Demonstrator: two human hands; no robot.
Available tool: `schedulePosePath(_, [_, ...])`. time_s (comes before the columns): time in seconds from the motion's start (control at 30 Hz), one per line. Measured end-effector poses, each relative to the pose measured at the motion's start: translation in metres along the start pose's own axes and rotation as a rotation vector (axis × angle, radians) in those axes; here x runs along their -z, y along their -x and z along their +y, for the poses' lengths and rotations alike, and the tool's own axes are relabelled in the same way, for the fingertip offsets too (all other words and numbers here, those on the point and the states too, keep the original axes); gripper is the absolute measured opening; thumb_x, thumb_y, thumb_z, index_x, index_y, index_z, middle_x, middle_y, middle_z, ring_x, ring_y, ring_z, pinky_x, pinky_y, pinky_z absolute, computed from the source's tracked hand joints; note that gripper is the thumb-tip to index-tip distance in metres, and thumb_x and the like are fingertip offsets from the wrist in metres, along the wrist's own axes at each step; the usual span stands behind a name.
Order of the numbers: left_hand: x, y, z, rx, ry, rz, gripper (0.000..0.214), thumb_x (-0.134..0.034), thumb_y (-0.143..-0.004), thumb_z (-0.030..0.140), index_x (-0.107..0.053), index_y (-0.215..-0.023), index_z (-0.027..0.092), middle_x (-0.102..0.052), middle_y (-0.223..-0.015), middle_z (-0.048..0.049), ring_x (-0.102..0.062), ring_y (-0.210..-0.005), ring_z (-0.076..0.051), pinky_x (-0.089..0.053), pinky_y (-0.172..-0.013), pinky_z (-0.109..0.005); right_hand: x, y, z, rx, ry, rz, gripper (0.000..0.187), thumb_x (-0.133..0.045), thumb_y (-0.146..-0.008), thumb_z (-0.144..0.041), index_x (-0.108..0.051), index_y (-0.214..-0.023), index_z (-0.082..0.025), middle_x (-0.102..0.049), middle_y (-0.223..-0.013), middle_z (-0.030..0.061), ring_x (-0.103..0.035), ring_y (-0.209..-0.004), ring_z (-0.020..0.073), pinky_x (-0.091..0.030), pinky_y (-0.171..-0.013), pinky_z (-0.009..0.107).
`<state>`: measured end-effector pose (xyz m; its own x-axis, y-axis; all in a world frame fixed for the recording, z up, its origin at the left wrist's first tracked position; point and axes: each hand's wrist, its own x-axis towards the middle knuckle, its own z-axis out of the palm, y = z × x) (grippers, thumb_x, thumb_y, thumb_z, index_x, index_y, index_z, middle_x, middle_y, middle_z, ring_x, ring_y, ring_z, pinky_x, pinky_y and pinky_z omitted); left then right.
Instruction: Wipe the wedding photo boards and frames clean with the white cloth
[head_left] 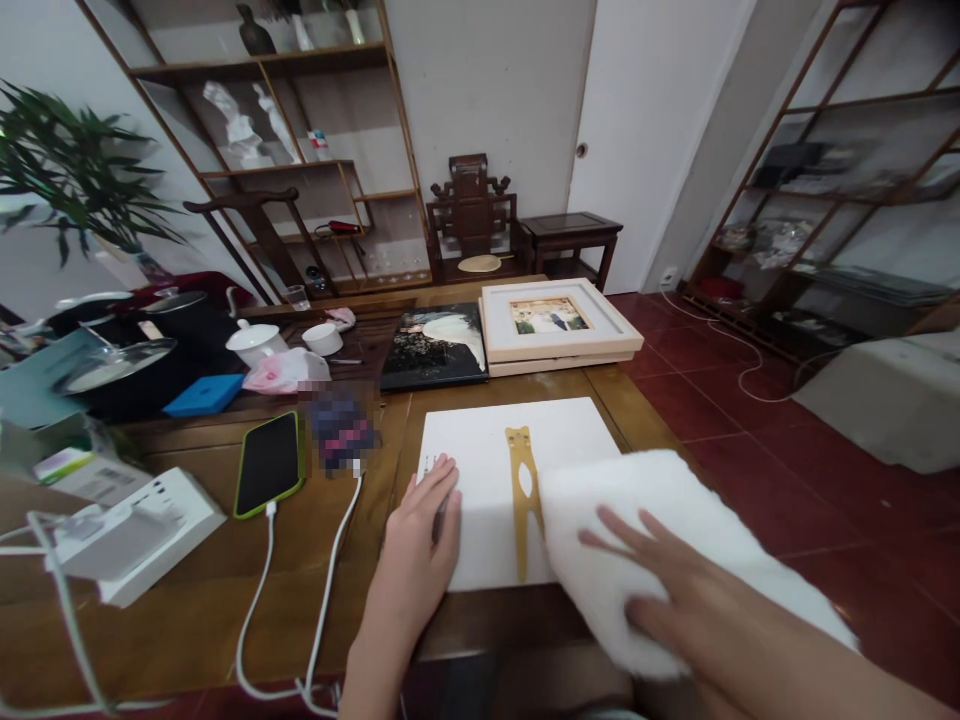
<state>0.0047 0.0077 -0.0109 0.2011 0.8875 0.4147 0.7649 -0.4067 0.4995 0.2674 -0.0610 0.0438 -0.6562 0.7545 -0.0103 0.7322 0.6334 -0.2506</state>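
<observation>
A white flat box (472, 520) with a long gold cat figure (519, 500) on its top lies at the table's front edge. My left hand (424, 525) rests on the box's left edge, its fingers stretched out and holding nothing. A fluffy white cloth (637, 490) covers the box's right side and hangs out past the table edge. On top of the cloth lies my right hand (667, 570), slightly blurred, with its fingers spread over the fabric. The cloth hides the box's lower right corner.
Behind the box are a framed picture (562, 345) and a dark picture panel (405, 370). To the left lie a charging phone (268, 463), white cables (251, 610), a white power strip (161, 540) and a blue box (204, 395). A white teapot (256, 343) stands farther back.
</observation>
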Motion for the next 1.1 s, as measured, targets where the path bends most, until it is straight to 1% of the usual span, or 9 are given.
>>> schedulePosePath(0.1, [0.0,0.001,0.0,0.003,0.003,0.0,0.035,-0.045,-0.089,0.025,-0.063,-0.114,0.011,-0.062,-0.123,-0.0142,-0.055,-0.118,-0.026,-0.041,-0.103,-0.048,0.007,0.016,-0.006,0.09,-0.072,-0.069,0.035,-0.049,-0.059,-0.002,-0.067,-0.077,-0.025,-0.048,-0.137,0.0032,-0.037,-0.129,0.033,-0.034,-0.105,0.05])
schedulePosePath(0.2, [0.0,0.001,0.0,0.001,0.005,0.0,0.034,-0.045,-0.089,0.025,-0.063,-0.114,0.011,-0.062,-0.123,-0.0138,-0.055,-0.118,-0.026,-0.041,-0.103,-0.048,0.015,0.008,0.0,-0.029,-0.074,-0.086,0.045,-0.046,-0.057,0.001,-0.067,-0.087,-0.025,-0.044,-0.14,0.0038,-0.034,-0.131,0.0306,-0.036,-0.104,0.046])
schedulePosePath(0.33, [0.001,0.0,0.0,0.0,0.003,0.003,0.034,-0.045,-0.089,0.025,-0.063,-0.114,0.011,-0.062,-0.123,-0.014,-0.055,-0.118,-0.026,-0.041,-0.103,-0.048,0.021,-0.033,0.025,-0.172,-0.016,-0.118,0.049,-0.04,-0.059,0.003,-0.061,-0.097,-0.019,-0.04,-0.142,0.0135,-0.035,-0.131,0.0307,-0.041,-0.095,0.044])
schedulePosePath(0.5, [0.001,0.0,0.001,0.013,0.008,0.009,0.033,-0.044,-0.089,0.024,-0.063,-0.113,0.012,-0.062,-0.122,-0.0134,-0.056,-0.117,-0.025,-0.043,-0.102,-0.047,0.026,-0.092,0.065,-0.142,0.052,-0.011,0.037,-0.039,-0.062,0.001,-0.057,-0.089,-0.016,-0.059,-0.112,0.0171,-0.053,-0.11,0.0318,-0.044,-0.079,0.038])
schedulePosePath(0.63, [0.001,-0.001,0.002,0.013,0.015,0.01,0.033,-0.045,-0.089,0.023,-0.064,-0.114,0.014,-0.062,-0.122,-0.0127,-0.056,-0.118,-0.025,-0.042,-0.102,-0.047,0.026,-0.111,0.079,-0.115,0.077,0.031,0.043,-0.037,-0.064,0.003,-0.057,-0.098,-0.014,-0.059,-0.11,0.0166,-0.052,-0.11,0.0314,-0.042,-0.084,0.04])
schedulePosePath(0.77, [0.001,-0.001,0.002,0.012,0.02,0.004,0.033,-0.044,-0.089,0.024,-0.064,-0.113,0.013,-0.063,-0.122,-0.0133,-0.055,-0.118,-0.026,-0.042,-0.102,-0.047,0.016,-0.093,0.063,-0.141,0.072,0.029,0.046,-0.039,-0.062,0.004,-0.058,-0.1,-0.013,-0.054,-0.125,0.0185,-0.039,-0.127,0.0313,-0.033,-0.1,0.047])
schedulePosePath(0.9, [0.001,-0.001,0.001,0.02,0.02,-0.003,0.034,-0.044,-0.089,0.024,-0.063,-0.114,0.012,-0.062,-0.123,-0.0135,-0.055,-0.119,-0.025,-0.042,-0.103,-0.047,0.005,-0.046,0.023,-0.166,0.038,0.024,0.049,-0.041,-0.06,0.003,-0.062,-0.1,-0.015,-0.044,-0.14,0.0149,-0.027,-0.135,0.0314,-0.029,-0.105,0.052])
schedulePosePath(1.0, [0.001,-0.001,0.001,0.022,0.023,-0.005,0.033,-0.044,-0.089,0.024,-0.063,-0.114,0.013,-0.061,-0.124,-0.0136,-0.054,-0.119,-0.026,-0.04,-0.104,-0.048,0.003,-0.01,0.0,-0.037,-0.012,-0.017,0.041,-0.046,-0.059,-0.002,-0.067,-0.087,-0.022,-0.048,-0.138,0.0072,-0.034,-0.131,0.0335,-0.036,-0.102,0.052])
schedulePosePath(1.1, [0.001,0.0,0.001,0.026,0.023,-0.015,0.033,-0.044,-0.089,0.024,-0.063,-0.114,0.013,-0.061,-0.124,-0.0135,-0.054,-0.12,-0.026,-0.039,-0.104,-0.048,0.008,0.012,-0.008,0.081,-0.053,-0.029,0.031,-0.05,-0.059,-0.005,-0.066,-0.074,-0.027,-0.052,-0.134,0.002,-0.044,-0.125,0.0318,-0.042,-0.099,0.046])
